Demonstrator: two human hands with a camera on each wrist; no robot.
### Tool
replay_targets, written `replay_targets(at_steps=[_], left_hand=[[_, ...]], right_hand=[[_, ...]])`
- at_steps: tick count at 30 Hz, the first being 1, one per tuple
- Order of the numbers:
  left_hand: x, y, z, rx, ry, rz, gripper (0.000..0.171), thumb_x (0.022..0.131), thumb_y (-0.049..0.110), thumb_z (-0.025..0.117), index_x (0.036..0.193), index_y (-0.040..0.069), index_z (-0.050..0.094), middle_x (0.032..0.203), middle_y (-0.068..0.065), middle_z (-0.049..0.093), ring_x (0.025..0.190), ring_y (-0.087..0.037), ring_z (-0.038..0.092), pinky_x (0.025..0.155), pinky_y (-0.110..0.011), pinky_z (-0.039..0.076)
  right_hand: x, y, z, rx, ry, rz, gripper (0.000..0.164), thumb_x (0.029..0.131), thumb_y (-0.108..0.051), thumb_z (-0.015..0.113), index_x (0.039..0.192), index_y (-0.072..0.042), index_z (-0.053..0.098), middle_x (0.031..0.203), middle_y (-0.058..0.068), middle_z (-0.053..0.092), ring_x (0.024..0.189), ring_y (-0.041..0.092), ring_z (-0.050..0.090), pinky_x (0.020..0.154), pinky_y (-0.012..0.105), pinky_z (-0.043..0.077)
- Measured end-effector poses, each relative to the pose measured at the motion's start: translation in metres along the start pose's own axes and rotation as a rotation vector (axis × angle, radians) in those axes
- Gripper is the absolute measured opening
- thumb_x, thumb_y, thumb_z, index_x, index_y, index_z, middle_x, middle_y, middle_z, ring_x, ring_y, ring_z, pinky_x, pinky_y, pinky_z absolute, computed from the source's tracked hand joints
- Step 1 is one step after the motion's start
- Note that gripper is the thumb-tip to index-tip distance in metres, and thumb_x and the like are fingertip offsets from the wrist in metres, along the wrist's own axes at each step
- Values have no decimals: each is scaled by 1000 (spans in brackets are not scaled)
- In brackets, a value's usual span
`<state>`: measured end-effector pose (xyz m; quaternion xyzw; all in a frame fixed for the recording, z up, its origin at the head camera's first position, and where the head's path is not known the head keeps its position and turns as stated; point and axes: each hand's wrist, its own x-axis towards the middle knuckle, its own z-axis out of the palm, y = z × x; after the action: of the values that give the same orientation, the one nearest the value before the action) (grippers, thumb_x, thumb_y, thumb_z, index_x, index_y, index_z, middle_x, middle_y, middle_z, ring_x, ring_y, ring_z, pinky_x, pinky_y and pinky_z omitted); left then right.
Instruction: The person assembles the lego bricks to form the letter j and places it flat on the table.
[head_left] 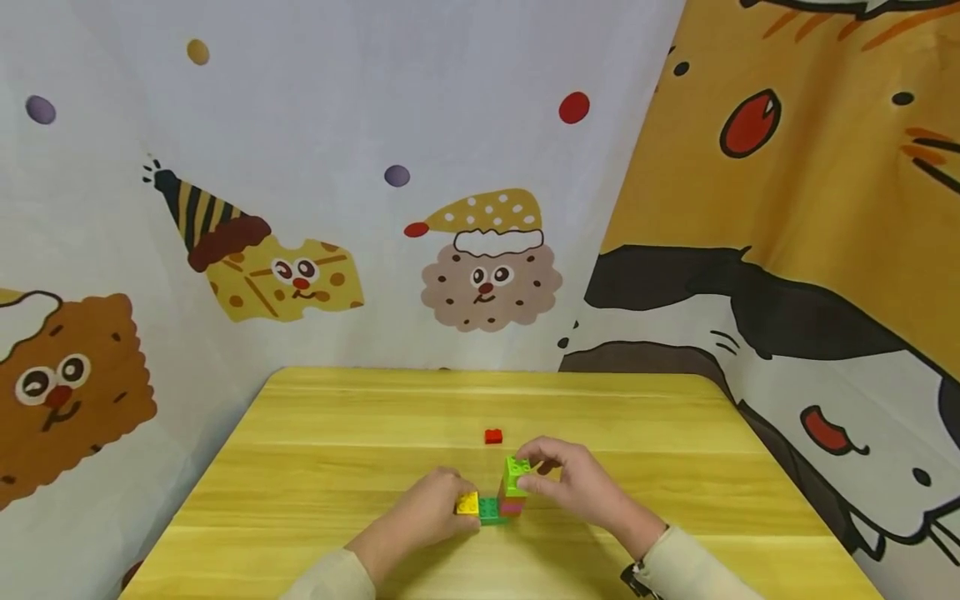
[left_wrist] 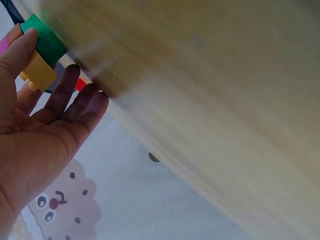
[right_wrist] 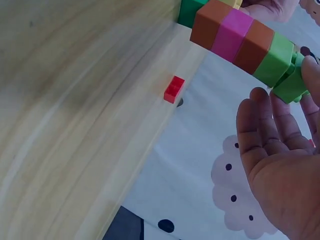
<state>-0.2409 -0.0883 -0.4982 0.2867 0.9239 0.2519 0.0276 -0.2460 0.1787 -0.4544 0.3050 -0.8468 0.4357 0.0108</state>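
My left hand point(head_left: 429, 507) pinches a yellow brick point(head_left: 468, 503) and the green brick point(head_left: 489, 510) it sits on, between thumb and fingers. At the green brick's right end rises a tower of orange-brown, pink point(right_wrist: 231, 32), orange-brown point(right_wrist: 254, 46) and light green point(right_wrist: 275, 60) bricks. Another light green brick point(right_wrist: 292, 84) tops it, tilted, with a narrow gap showing along one side. My right hand point(head_left: 576, 485) holds this top brick between thumb and fingers. In the right wrist view, part of the thumb is cut off by the frame.
Behind the tower, a small red brick point(head_left: 492, 436) lies alone on the wooden table point(head_left: 315, 450). The table's far edge meets a printed cloth point(head_left: 360, 275) with cartoon figures. More cloth hangs at the right.
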Motion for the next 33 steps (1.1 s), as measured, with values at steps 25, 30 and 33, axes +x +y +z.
replay_targets(at_steps=[25, 30, 33], left_hand=[[0, 2, -2, -7, -3, -33, 44, 78, 32, 88, 112, 8, 76, 95, 0, 66, 78, -6, 56, 68, -22, 52], [0, 2, -1, -10, -4, -33, 45, 78, 32, 88, 113, 7, 76, 96, -1, 67, 80, -6, 56, 69, -22, 52], [0, 2, -1, -18, -5, -31, 44, 78, 32, 88, 113, 7, 76, 95, -1, 66, 78, -5, 54, 66, -21, 51]], right_hand=[[-10, 15, 22, -129, 166, -326, 20, 94, -8, 71, 113, -15, 71, 118, 1, 70, 103, 16, 69, 82, 33, 60], [-11, 7, 23, 15, 160, -90, 13, 102, -24, 62, 110, -18, 71, 107, -2, 73, 94, 12, 67, 79, 34, 58], [-9, 4, 21, 121, 121, 51, 19, 101, -31, 64, 117, -21, 64, 105, -2, 72, 92, 14, 65, 77, 33, 56]])
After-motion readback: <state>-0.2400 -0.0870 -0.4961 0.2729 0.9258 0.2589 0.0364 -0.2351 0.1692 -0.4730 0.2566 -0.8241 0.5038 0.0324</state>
